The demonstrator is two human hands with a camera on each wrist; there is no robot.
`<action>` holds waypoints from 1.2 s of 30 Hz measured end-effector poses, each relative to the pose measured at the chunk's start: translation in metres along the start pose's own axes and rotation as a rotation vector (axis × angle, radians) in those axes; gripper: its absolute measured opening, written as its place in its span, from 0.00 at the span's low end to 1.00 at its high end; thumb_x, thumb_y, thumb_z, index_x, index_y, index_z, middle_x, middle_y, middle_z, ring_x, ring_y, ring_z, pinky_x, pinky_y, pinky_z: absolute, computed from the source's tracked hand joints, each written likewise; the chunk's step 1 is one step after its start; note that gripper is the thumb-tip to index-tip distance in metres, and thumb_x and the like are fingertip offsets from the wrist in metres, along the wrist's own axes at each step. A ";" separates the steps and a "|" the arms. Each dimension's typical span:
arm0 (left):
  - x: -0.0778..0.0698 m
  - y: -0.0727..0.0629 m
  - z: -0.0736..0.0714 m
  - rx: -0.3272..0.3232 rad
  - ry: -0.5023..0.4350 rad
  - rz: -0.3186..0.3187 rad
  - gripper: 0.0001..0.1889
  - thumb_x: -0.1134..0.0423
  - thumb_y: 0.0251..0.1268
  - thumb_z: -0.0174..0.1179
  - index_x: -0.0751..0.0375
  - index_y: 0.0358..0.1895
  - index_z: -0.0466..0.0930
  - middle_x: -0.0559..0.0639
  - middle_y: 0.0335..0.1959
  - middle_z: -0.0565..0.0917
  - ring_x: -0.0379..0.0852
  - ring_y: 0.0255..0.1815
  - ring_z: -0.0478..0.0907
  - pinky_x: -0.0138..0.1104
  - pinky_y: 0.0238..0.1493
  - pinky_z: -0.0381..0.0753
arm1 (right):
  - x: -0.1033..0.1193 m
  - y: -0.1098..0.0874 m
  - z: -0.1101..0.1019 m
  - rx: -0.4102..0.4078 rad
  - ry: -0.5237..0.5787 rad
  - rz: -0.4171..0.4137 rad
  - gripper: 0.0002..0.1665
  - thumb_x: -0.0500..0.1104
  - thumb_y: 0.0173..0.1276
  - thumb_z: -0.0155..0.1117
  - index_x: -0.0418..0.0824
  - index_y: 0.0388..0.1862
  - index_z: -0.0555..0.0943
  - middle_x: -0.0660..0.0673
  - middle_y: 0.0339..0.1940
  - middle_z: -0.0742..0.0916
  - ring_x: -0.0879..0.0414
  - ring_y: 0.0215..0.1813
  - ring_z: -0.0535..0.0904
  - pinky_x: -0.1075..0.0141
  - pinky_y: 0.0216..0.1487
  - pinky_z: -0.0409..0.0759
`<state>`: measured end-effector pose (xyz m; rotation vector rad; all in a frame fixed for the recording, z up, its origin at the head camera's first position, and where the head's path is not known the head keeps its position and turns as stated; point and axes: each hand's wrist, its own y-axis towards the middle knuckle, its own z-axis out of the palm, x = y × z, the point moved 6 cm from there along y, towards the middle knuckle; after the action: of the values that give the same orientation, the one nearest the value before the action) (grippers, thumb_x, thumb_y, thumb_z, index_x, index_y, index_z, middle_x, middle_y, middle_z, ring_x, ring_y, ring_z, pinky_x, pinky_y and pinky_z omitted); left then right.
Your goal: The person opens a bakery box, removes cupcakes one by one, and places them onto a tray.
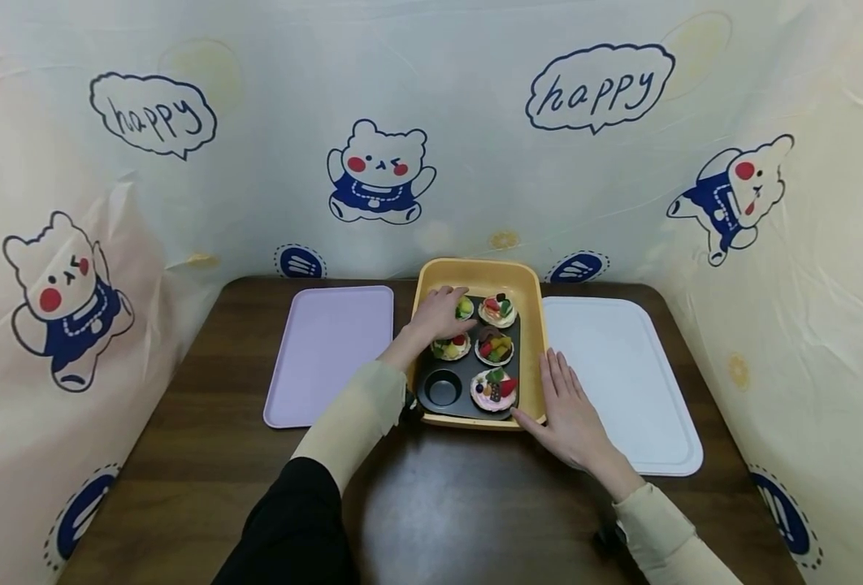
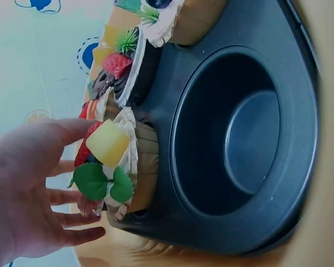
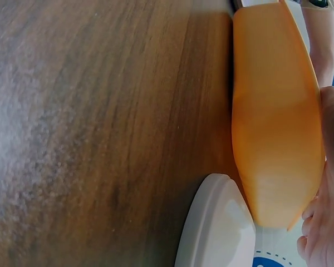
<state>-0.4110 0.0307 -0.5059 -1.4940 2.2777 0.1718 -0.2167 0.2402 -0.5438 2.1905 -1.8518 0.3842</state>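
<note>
A dark muffin tin [image 1: 465, 380] lies inside a yellow tray [image 1: 532, 333]. Several fruit-topped cupcakes sit in its cups, among them one with a strawberry [image 1: 494, 392]; the near-left cup [image 1: 443, 389] shows its bare bottom. My left hand [image 1: 440, 315] reaches over the left row, partly hiding the far-left cupcake [image 1: 465, 308]. In the left wrist view, its fingers spread beside a cupcake with a yellow fruit cube and green leaves [image 2: 145, 158]; no firm hold shows. My right hand [image 1: 572, 416] lies with straight fingers along the tray's right rim, its thumb near the front corner.
A lilac tray [image 1: 336, 349] lies left of the yellow tray, and a white tray [image 1: 622, 374] lies right of it, partly beneath the right hand's view. The brown wooden table [image 1: 461, 504] extends in front. A printed curtain [image 1: 475, 162] hangs behind.
</note>
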 end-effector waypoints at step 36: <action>0.019 0.016 0.016 -0.082 -0.157 -0.229 0.33 0.51 0.71 0.76 0.69 0.66 0.72 0.68 0.69 0.72 0.59 0.65 0.71 0.49 0.70 0.80 | -0.003 -0.001 0.003 -0.026 0.000 -0.005 0.69 0.74 0.74 0.63 0.37 0.93 0.44 0.34 0.95 0.51 0.34 0.94 0.46 0.38 0.92 0.51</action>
<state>-0.4278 0.0261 -0.5300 -1.7064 1.9822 0.3071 -0.2159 0.2418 -0.5479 2.1781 -1.8407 0.3575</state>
